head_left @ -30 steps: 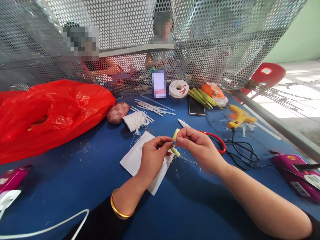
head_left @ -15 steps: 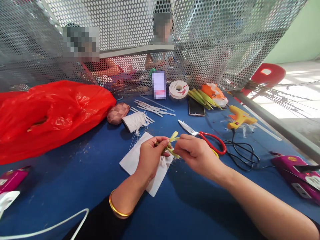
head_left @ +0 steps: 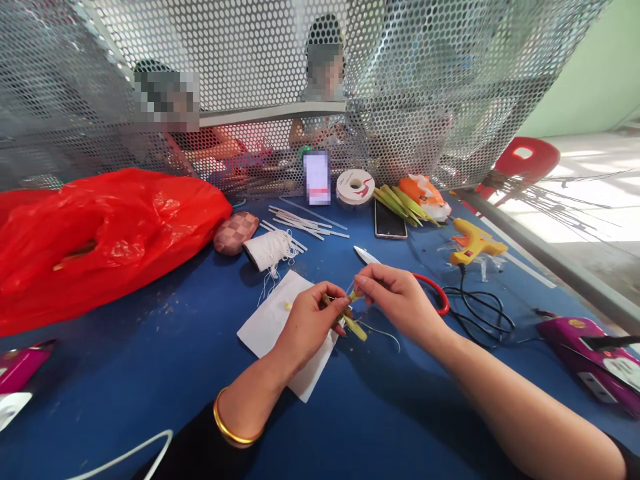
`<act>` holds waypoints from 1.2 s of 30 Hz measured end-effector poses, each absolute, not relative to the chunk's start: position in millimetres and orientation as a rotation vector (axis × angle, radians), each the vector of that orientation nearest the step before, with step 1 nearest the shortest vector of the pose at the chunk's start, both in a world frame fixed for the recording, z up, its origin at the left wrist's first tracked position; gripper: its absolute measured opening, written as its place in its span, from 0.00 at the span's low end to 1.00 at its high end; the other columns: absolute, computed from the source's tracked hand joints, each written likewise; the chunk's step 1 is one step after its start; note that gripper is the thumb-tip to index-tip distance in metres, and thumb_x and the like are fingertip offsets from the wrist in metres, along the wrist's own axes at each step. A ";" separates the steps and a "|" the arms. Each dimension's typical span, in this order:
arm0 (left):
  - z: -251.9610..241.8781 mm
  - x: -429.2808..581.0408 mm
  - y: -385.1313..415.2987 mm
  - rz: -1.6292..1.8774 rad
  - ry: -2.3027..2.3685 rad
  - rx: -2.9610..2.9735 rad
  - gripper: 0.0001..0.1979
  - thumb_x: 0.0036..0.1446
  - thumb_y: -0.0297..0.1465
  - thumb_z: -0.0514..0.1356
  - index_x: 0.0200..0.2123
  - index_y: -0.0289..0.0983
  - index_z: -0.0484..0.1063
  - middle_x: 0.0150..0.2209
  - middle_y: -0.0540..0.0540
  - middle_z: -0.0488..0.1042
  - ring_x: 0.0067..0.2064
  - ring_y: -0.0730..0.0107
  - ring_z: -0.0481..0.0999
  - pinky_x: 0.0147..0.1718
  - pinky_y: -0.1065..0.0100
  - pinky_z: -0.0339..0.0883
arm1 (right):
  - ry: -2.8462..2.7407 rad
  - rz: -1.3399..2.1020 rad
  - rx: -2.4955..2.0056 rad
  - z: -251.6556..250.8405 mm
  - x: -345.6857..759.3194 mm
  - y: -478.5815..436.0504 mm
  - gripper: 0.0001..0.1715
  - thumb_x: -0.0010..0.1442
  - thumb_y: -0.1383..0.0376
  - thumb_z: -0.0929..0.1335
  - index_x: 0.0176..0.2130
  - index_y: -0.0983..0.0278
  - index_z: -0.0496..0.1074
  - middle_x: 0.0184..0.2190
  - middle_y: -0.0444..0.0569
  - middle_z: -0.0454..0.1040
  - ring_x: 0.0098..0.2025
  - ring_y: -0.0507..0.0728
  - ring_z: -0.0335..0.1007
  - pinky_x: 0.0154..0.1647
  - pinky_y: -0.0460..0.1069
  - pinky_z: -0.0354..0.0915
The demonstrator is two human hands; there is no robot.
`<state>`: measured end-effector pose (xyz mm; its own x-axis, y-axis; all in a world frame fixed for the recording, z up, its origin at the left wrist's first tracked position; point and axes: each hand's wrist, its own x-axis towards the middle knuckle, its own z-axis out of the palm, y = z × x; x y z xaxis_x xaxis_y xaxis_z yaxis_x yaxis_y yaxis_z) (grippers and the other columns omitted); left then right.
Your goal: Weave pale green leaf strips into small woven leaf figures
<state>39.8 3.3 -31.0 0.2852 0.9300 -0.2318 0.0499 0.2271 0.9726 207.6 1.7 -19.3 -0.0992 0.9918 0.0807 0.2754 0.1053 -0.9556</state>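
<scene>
My left hand is closed around a small bundle of pale yellow-green leaf strips with a brownish stem. My right hand pinches the upper tip of that bundle, its thumb and forefinger pressed together. A thin white thread trails from between the hands and curls to the right. Under my left hand lies a sheet of white paper, with a small yellowish scrap on it. Scissors with red handles are partly hidden behind my right hand.
Beyond my hands are a thread-wound card, white sticks, a ribbon spool, a phone and green leaves. A yellow glue gun and purple power strip sit right. Left is a red plastic bag.
My right fingers have moved from beside the bundle to pinch its tip. A leaf strip now points down right, and the loose thread and the yellowish scrap have come into view.
</scene>
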 end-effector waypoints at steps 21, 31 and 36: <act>-27.2 39.3 1.2 0.721 1.035 1.235 0.09 0.52 0.36 0.66 0.32 0.36 0.73 0.27 0.45 0.77 0.26 0.71 0.75 0.24 0.72 0.70 | -1.233 1.497 -1.027 -16.5 208.5 1.6 0.15 0.57 0.56 0.71 0.26 0.64 0.72 0.28 0.46 0.77 0.27 0.51 0.68 0.33 0.50 0.65; -27.8 38.6 1.1 0.620 1.141 1.485 0.14 0.55 0.42 0.62 0.31 0.37 0.72 0.28 0.45 0.75 0.26 0.68 0.75 0.24 0.69 0.70 | -1.103 1.618 -0.918 -17.0 207.3 0.6 0.13 0.58 0.59 0.71 0.26 0.65 0.74 0.28 0.46 0.76 0.29 0.51 0.69 0.36 0.49 0.65; -31.4 37.0 1.2 0.599 1.139 1.550 0.12 0.56 0.40 0.62 0.32 0.36 0.73 0.28 0.47 0.74 0.26 0.70 0.75 0.22 0.72 0.68 | -1.107 1.647 -0.911 -20.6 206.1 0.2 0.13 0.57 0.58 0.72 0.26 0.65 0.75 0.28 0.47 0.76 0.30 0.52 0.70 0.37 0.48 0.65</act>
<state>37.0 1.2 -31.4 0.4167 0.8904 -0.1834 0.3530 0.0274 0.9352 206.1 0.2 -20.6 -0.3012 0.9501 -0.0810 -0.2836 -0.1704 -0.9437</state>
